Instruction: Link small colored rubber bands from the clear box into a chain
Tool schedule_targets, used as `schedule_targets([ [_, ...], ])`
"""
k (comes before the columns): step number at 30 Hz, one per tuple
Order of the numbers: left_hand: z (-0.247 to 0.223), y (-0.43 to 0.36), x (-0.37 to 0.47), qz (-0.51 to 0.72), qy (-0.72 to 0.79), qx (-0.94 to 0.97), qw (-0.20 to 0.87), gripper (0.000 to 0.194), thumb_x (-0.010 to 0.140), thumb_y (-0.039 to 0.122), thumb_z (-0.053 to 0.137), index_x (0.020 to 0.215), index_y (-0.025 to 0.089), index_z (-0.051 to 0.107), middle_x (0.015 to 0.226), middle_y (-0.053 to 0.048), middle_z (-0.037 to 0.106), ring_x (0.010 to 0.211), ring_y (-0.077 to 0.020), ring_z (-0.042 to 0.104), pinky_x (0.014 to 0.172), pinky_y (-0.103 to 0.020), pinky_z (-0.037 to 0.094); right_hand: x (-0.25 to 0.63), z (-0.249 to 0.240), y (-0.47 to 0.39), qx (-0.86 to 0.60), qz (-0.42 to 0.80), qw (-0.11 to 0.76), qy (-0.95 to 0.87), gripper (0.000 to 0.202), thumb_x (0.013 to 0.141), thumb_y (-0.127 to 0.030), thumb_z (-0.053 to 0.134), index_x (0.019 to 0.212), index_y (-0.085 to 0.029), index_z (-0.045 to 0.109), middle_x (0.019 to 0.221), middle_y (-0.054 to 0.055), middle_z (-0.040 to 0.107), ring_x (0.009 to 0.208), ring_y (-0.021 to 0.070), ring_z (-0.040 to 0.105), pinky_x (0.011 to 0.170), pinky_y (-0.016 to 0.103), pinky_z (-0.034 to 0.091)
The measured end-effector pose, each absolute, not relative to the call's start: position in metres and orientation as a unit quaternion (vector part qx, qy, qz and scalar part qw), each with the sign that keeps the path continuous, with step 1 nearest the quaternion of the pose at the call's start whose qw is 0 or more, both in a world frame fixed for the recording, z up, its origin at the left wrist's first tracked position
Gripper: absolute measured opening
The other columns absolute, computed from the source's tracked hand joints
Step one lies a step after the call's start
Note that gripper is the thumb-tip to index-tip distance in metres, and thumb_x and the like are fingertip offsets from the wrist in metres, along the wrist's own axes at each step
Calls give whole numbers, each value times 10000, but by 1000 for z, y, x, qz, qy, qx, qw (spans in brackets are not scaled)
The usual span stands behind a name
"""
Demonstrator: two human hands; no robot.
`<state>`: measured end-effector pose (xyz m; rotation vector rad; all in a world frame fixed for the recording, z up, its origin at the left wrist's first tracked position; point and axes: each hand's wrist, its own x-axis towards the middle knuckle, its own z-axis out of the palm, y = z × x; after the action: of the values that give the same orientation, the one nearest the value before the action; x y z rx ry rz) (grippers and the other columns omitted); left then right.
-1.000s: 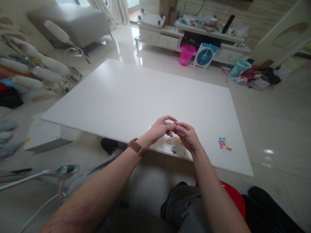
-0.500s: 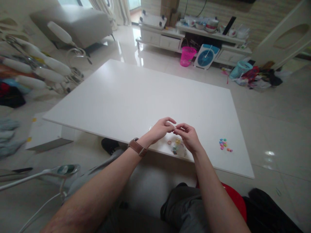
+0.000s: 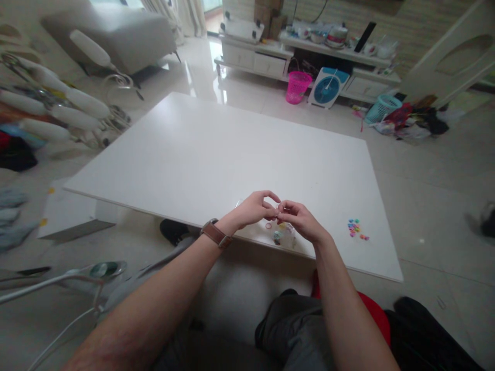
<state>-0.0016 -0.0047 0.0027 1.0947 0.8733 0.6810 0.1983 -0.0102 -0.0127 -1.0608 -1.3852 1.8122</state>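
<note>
My left hand [image 3: 255, 208] and my right hand [image 3: 301, 220] meet fingertip to fingertip just above the near edge of the white table [image 3: 216, 149]. Both pinch one tiny item between them, too small to name. A brown-strapped watch [image 3: 215, 233] is on my left wrist. Under the hands lie a small ring [image 3: 268, 225] and a little heap of clear and coloured bits [image 3: 283, 236]. A cluster of bright beads [image 3: 355, 228] lies to the right, apart from my hands.
Beyond the table stand a pink basket [image 3: 297, 86], a blue fan [image 3: 327, 88] and a low white cabinet [image 3: 266, 59]. A drying rack [image 3: 58, 111] with white bars is at the left. A red stool [image 3: 373, 314] shows under my right leg.
My hands have sunk a little nearer to the table and drawn closer together; the fingers have shifted on the tiny item. The view swayed slightly.
</note>
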Motion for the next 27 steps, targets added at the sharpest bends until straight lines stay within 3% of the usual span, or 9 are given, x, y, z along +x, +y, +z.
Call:
schedule_targets([
  [8, 8, -10, 0, 260, 381, 532, 710, 286, 745, 132, 703, 979, 173, 544, 629, -14, 705, 570, -130, 629, 588, -233, 445, 202, -13, -14, -367, 716, 261, -534, 218, 742, -329, 836, 777, -182, 679, 777, 13, 692, 731, 156, 627, 678, 276, 479],
  [21, 21, -6, 4, 343, 468, 434, 689, 374, 678, 144, 855, 955, 129, 604, 658, -51, 722, 578, -135, 652, 598, -249, 503, 203, -15, -10, -361, 671, 315, -565, 287, 835, -430, 774, 836, -201, 600, 739, -23, 576, 704, 136, 523, 669, 265, 393],
  [27, 21, 2, -1, 337, 534, 450, 631, 171, 827, 243, 733, 925, 135, 644, 789, -56, 722, 648, -146, 701, 643, -267, 544, 218, -12, -11, -450, 580, 292, -613, 323, 870, -484, 697, 813, -206, 543, 747, -19, 553, 707, 142, 498, 672, 279, 394],
])
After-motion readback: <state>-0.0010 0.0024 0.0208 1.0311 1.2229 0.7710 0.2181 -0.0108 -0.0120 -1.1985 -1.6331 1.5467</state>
